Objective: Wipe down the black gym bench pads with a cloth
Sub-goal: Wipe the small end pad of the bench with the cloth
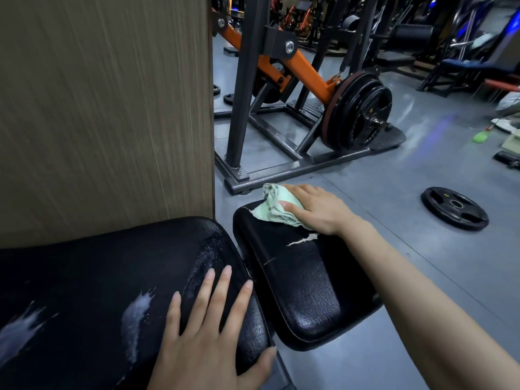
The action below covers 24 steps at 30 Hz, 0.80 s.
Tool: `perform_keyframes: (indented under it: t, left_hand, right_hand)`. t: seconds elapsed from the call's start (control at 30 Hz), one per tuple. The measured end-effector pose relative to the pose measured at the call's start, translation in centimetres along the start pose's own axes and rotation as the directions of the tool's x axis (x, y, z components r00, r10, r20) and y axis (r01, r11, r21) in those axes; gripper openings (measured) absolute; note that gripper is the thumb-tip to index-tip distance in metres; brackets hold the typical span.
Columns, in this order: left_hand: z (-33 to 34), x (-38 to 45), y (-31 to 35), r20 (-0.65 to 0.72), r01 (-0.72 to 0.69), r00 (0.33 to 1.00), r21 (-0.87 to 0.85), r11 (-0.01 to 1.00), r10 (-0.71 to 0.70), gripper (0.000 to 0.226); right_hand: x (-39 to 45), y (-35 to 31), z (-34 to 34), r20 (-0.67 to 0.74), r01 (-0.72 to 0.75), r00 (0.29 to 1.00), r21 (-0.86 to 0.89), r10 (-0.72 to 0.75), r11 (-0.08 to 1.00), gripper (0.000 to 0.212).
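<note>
i had the right hand (315,211) flat on the pale green cloth (277,207), fingers straight and together, pressing it onto the far edge of the small seat pad (304,285). a white tear (302,240) showed in the vinyl just beside my wrist. the left hand (208,330) lay spread on the long back pad (92,285), fingers straight, thumb over its near-right edge, holding nothing. whitish smears (138,308) marked that pad's surface. a weight plate (454,207) lay on the grey floor (394,249), well apart.
</note>
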<state>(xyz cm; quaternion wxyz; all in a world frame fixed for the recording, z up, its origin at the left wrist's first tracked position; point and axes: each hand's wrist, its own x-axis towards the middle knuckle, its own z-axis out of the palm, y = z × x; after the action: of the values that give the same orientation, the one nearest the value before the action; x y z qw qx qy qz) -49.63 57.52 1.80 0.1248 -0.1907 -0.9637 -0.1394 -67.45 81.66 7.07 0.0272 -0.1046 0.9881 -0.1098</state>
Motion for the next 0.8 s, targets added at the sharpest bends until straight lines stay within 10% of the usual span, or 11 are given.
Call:
perform_keyframes:
  t: [0.8]
  left_hand:
    - [-0.6, -0.2, 0.1, 0.103, 0.029, 0.994, -0.008, 1.0, -0.028, 0.076]
  right_hand:
    - [-7.0, 2.6, 0.0, 0.025, -0.215, 0.976, 0.208, 0.215, 0.954, 0.089]
